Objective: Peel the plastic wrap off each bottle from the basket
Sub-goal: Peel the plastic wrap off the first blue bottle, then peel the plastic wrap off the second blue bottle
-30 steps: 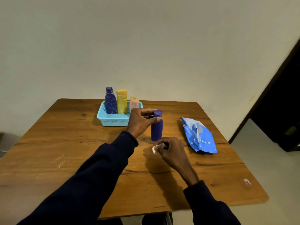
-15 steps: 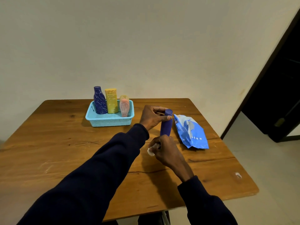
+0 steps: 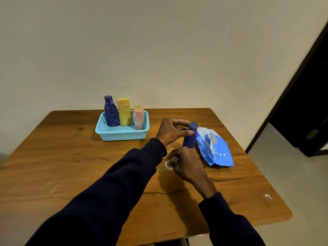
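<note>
The left hand (image 3: 173, 133) is pinching the purple bottle (image 3: 189, 139) near its cap, apparently steadying it upright. The right hand (image 3: 187, 163) is pinching bunched plastic wrap (image 3: 170, 162) at its base, over the desk (image 3: 71, 166). Three bottles (image 3: 124, 112) are waiting in the far basket (image 3: 122, 134).

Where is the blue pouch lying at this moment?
In the head view, the blue pouch lies on the right part of the wooden table, just right of the purple bottle that the left hand holds.
</note>
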